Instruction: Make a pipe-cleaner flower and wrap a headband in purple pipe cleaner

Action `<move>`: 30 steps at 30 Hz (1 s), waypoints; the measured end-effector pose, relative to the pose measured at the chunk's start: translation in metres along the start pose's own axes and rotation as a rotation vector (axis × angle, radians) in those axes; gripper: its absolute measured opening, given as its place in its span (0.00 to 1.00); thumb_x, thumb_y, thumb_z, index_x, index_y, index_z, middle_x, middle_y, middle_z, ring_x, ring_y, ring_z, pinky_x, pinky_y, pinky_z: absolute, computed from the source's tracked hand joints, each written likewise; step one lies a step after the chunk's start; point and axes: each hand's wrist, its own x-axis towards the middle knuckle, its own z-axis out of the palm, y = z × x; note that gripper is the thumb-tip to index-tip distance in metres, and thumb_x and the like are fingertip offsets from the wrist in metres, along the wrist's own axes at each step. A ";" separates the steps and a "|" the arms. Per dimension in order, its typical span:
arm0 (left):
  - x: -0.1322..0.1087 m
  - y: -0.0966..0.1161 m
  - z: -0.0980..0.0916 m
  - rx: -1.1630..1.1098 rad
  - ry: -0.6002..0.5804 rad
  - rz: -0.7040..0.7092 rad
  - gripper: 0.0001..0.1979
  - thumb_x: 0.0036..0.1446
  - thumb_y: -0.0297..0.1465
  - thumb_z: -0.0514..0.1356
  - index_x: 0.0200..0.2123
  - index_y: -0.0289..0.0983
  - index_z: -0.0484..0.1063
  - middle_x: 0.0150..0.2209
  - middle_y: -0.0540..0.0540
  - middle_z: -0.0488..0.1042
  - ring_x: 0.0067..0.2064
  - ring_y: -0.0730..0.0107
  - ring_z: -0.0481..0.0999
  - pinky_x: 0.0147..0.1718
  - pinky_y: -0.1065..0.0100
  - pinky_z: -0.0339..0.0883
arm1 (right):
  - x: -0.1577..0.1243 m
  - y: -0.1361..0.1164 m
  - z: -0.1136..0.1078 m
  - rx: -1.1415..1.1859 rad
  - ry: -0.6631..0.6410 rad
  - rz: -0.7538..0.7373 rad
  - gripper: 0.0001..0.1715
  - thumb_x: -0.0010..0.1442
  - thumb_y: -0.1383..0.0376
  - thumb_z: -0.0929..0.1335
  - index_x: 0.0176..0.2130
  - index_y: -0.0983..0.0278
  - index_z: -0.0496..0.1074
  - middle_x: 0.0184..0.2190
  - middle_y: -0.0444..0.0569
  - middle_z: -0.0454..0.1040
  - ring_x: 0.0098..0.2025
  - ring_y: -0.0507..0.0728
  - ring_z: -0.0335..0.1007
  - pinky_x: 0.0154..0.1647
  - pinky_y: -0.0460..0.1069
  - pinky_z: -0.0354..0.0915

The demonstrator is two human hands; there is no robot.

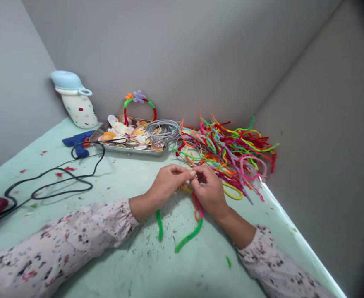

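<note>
My left hand [168, 181] and my right hand [209, 190] meet at the middle of the pale green table [113, 256], fingers pinched together on a small piece where several pipe cleaners join. A green pipe cleaner [159, 224] hangs down from under my left hand. A green, pink and orange twisted length [192, 231] curves out below my right hand. A yellow loop [233, 192] lies just right of my right hand. What exactly sits between the fingertips is too small to make out.
A heap of coloured pipe cleaners [231, 149] lies at the back right. A metal tray [124, 148] holds seashells and grey wire hoops [163, 130], with a decorated hoop [139, 103] behind. A blue glue gun [78, 140], its black cord [54, 182] and a white bottle [76, 101] sit left.
</note>
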 end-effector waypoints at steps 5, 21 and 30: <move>0.001 0.000 -0.002 -0.078 -0.036 -0.041 0.13 0.52 0.39 0.60 0.27 0.33 0.70 0.22 0.49 0.71 0.23 0.76 0.69 0.22 0.74 0.58 | -0.001 -0.003 0.000 -0.038 -0.028 -0.030 0.06 0.58 0.67 0.65 0.37 0.59 0.71 0.36 0.48 0.71 0.36 0.56 0.68 0.36 0.50 0.67; 0.004 -0.006 -0.002 -0.252 -0.113 -0.072 0.04 0.49 0.29 0.59 0.30 0.34 0.67 0.26 0.48 0.73 0.22 0.78 0.70 0.21 0.76 0.57 | 0.004 0.007 -0.002 0.731 -0.164 0.395 0.10 0.55 0.61 0.69 0.38 0.62 0.70 0.29 0.43 0.73 0.29 0.50 0.67 0.30 0.46 0.64; 0.002 -0.006 -0.002 -0.178 -0.094 -0.053 0.04 0.49 0.29 0.60 0.29 0.34 0.69 0.21 0.52 0.69 0.21 0.80 0.65 0.21 0.77 0.54 | 0.006 0.007 -0.003 0.891 -0.198 0.540 0.15 0.50 0.62 0.72 0.39 0.61 0.71 0.28 0.42 0.70 0.25 0.48 0.64 0.23 0.43 0.61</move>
